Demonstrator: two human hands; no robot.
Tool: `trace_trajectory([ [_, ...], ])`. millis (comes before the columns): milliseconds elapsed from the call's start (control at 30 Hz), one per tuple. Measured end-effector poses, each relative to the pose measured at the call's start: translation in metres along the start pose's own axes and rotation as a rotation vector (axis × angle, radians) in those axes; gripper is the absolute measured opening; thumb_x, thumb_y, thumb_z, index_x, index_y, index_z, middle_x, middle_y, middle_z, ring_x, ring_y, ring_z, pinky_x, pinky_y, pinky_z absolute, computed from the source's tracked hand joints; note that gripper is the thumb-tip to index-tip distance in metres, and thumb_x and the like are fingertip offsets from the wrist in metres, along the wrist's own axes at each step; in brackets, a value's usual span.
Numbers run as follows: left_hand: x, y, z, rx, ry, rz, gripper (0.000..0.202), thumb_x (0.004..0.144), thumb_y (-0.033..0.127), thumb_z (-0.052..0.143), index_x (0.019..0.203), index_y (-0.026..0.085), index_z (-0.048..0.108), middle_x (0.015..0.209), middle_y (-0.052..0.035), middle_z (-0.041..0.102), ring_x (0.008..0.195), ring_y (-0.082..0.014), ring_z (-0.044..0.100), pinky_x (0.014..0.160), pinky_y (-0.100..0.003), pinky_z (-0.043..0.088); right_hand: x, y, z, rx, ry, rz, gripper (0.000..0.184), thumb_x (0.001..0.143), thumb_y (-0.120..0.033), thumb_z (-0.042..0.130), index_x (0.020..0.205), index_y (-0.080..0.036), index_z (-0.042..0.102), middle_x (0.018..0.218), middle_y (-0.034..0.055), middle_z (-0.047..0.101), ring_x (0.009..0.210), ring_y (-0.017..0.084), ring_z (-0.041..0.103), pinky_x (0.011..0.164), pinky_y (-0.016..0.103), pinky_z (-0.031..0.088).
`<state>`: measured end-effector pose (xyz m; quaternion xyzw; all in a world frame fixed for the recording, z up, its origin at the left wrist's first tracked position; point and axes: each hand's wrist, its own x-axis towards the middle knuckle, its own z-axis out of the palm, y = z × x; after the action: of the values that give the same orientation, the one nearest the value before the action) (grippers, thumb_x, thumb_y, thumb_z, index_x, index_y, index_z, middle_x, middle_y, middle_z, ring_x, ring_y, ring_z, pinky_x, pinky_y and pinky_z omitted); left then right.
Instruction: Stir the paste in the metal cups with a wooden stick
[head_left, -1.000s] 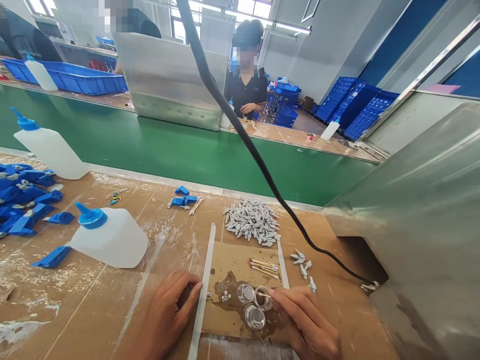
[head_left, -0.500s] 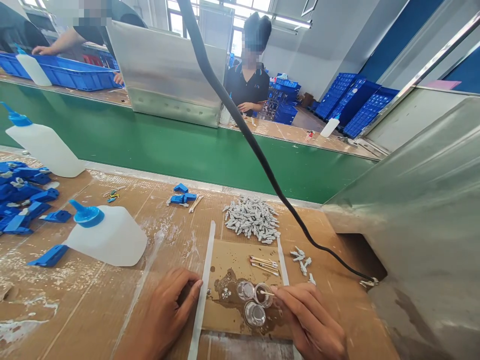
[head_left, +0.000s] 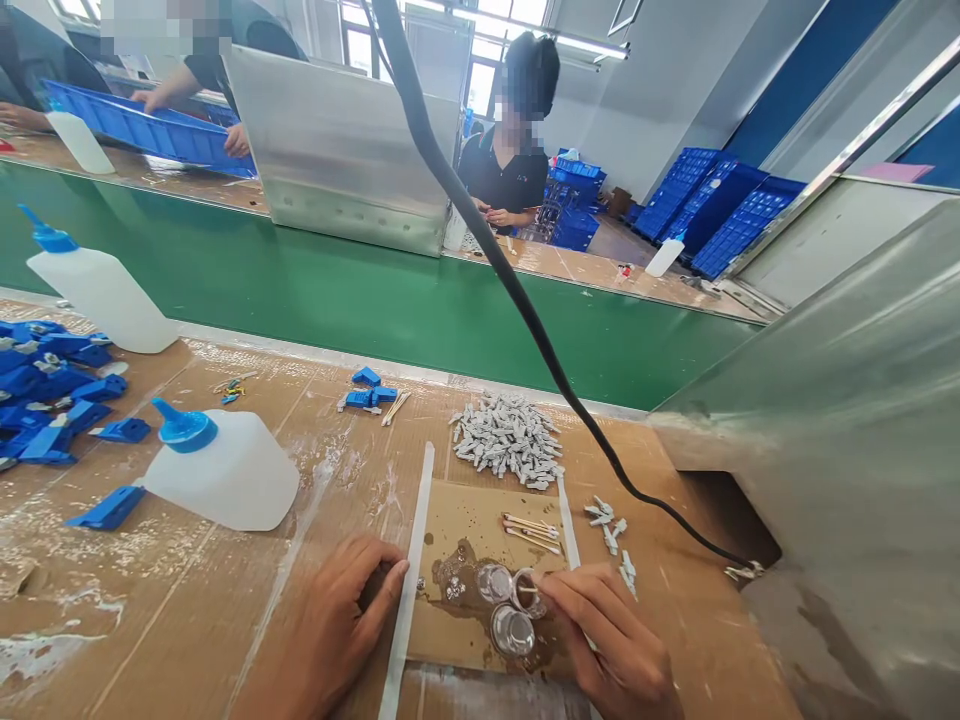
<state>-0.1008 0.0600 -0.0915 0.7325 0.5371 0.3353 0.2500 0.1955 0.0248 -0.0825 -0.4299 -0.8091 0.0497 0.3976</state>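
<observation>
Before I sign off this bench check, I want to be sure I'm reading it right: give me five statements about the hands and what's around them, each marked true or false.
1. The right hand holds a swab with its end at a cup. True.
2. The left hand grips a bottle. False: the left hand shows nothing in it and is beside the tape.
3. Loose swabs lie between the grey pile and the cups. True.
4. The bottle nearest the left hand has a red cap. False: that bottle has a blue cap.
5. Three cups are grouped close together. True.
</observation>
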Motion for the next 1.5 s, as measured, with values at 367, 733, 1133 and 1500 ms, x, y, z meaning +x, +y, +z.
trace_trajectory([
  [367,-0.001,-0.003,0.001,-0.008,-0.030,-0.020,0.017,0.098,0.037,0.056,0.089,0.027,0.066,0.086,0.0042,0.071,0.082,-0.0159,0.066,0.074,-0.026,0.050,0.001,-0.001,0.005,0.077,0.036,0.005,0.039,0.090,0.006,0.059,0.123,-0.014,0.065,0.098,0.0064,0.071,0.092,0.016,0.059,0.078,0.030,0.053],
  [733,-0.001,-0.003,0.000,-0.002,-0.019,-0.013,0.016,0.098,0.038,0.057,0.090,0.028,0.066,0.087,0.0040,0.072,0.082,-0.0162,0.067,0.075,-0.026,0.051,0.001,-0.001,-0.004,0.066,-0.022,0.010,0.038,0.090,0.005,0.059,0.121,-0.015,0.064,0.099,0.0072,0.070,0.091,0.017,0.058,0.079,0.031,0.053],
  [1133,0.001,0.000,0.001,-0.020,-0.023,-0.028,0.018,0.098,0.038,0.056,0.088,0.027,0.067,0.086,0.0034,0.071,0.082,-0.0165,0.067,0.074,-0.026,0.051,0.000,-0.001,-0.009,-0.007,-0.040,-0.017,0.039,0.091,0.003,0.057,0.125,-0.015,0.063,0.099,0.0066,0.070,0.093,0.016,0.060,0.082,0.030,0.053],
  [1500,0.000,0.003,-0.002,-0.021,-0.019,-0.049,0.018,0.096,0.038,0.057,0.087,0.027,0.067,0.086,0.0021,0.072,0.082,-0.0178,0.067,0.075,-0.028,0.052,0.002,0.000,-0.013,-0.042,0.003,-0.031,0.040,0.091,0.001,0.058,0.125,-0.017,0.065,0.100,0.0064,0.073,0.091,0.017,0.063,0.080,0.030,0.055],
])
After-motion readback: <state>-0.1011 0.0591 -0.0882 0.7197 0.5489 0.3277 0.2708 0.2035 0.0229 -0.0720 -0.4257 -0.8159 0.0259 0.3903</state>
